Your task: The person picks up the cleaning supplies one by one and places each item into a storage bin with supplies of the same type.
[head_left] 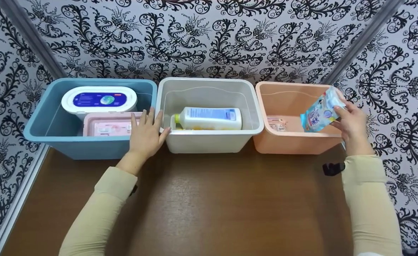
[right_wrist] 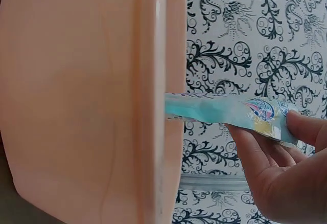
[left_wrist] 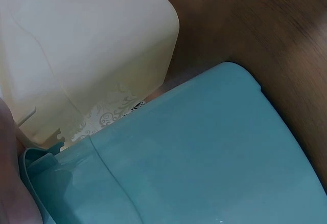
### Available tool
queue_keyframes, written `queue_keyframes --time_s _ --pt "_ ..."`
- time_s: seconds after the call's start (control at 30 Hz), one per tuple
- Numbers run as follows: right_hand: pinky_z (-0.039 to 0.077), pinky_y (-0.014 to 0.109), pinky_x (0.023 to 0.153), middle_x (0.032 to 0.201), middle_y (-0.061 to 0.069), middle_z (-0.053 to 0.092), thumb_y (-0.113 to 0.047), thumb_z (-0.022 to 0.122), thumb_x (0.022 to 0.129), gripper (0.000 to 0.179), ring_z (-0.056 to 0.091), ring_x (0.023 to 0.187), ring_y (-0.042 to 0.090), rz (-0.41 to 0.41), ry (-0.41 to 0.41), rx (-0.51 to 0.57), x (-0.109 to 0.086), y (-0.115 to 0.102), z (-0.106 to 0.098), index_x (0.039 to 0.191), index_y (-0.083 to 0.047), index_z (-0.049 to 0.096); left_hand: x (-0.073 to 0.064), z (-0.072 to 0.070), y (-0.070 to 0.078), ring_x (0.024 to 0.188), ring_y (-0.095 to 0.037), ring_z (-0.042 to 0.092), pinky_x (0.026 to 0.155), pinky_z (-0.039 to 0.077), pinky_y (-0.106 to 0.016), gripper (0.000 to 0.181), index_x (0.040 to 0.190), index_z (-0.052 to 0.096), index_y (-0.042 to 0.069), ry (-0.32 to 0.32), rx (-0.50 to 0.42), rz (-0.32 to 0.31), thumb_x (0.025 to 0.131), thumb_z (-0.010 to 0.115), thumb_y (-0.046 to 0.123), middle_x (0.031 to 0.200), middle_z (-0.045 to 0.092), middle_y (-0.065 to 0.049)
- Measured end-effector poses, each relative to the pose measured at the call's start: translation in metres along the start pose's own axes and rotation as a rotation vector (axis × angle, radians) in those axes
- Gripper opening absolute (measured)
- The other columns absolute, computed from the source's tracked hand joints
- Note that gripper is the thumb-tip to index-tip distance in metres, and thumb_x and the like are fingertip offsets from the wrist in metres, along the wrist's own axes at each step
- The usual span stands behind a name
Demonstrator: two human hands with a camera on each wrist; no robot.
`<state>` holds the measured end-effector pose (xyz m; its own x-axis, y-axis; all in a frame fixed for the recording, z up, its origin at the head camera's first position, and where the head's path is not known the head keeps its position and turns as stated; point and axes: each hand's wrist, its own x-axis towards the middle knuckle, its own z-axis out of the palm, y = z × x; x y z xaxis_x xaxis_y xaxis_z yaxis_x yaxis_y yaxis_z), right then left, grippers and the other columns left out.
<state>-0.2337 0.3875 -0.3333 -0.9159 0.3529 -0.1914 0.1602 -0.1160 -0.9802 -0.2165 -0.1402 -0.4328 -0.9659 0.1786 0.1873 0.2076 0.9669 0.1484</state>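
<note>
My right hand (head_left: pixel 353 121) pinches a light blue printed pouch (head_left: pixel 321 111) by one end, tilted over the right part of the orange bin (head_left: pixel 298 144). In the right wrist view the thumb and fingers grip the pouch (right_wrist: pixel 230 110) edge-on, its far end passing behind the bin's rim (right_wrist: pixel 159 70). A small clear packet (head_left: pixel 277 124) lies inside that bin. My left hand (head_left: pixel 145 137), fingers spread and straight, rests on the adjoining rims of the blue bin (head_left: pixel 77 147) and the white bin (head_left: pixel 209 142).
The blue bin holds a white oval tub (head_left: pixel 100 100) and a pink package (head_left: pixel 106 126). In the white bin lies a white bottle (head_left: pixel 210 119) with a yellow-green cap. All three bins stand side by side at the back of the brown table (head_left: pixel 230 206), before a patterned wall (head_left: pixel 194 39).
</note>
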Motion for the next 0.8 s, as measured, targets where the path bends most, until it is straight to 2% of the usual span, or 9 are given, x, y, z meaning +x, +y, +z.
queue_keyframes --time_s 0.2,0.37,0.5,0.8 --pt "0.055 0.019 0.065 0.081 -0.007 0.058 -0.012 0.054 0.093 0.065 0.062 0.069 0.004 0.015 -0.03 -0.097 0.005 0.009 0.001 0.147 0.001 0.019 0.0 0.001 -0.001 0.138 -0.042 0.026 0.112 0.005 -0.063 0.067 0.146 0.03 0.008 -0.004 -0.002 0.001 0.096 0.031 0.052 0.151 0.027 -0.022" --pt "0.055 0.018 0.066 0.086 -0.005 0.056 -0.012 0.052 0.094 0.062 0.061 0.071 0.003 0.002 -0.05 -0.136 0.006 0.012 0.004 0.146 0.003 0.021 0.001 0.001 -0.002 0.139 -0.042 0.024 0.112 0.004 -0.063 0.067 0.147 0.029 0.008 -0.016 0.005 -0.004 0.096 0.031 0.053 0.152 0.025 -0.021" --pt "0.055 0.017 0.066 0.084 -0.006 0.056 -0.013 0.051 0.095 0.061 0.06 0.071 0.002 0.002 -0.057 -0.188 0.007 0.015 0.007 0.145 0.004 0.023 0.001 0.002 -0.002 0.14 -0.041 0.023 0.112 0.003 -0.063 0.068 0.147 0.027 0.008 -0.026 0.013 -0.009 0.096 0.031 0.054 0.153 0.023 -0.021" --pt "0.054 0.017 0.062 0.081 -0.009 0.055 -0.012 0.052 0.094 0.062 0.06 0.067 0.001 0.017 -0.089 -0.214 0.011 0.024 0.011 0.146 0.005 0.021 0.001 0.002 0.0 0.139 -0.041 0.026 0.113 0.006 -0.061 0.068 0.145 0.032 0.007 0.008 0.013 -0.01 0.096 0.031 0.054 0.152 0.027 -0.021"
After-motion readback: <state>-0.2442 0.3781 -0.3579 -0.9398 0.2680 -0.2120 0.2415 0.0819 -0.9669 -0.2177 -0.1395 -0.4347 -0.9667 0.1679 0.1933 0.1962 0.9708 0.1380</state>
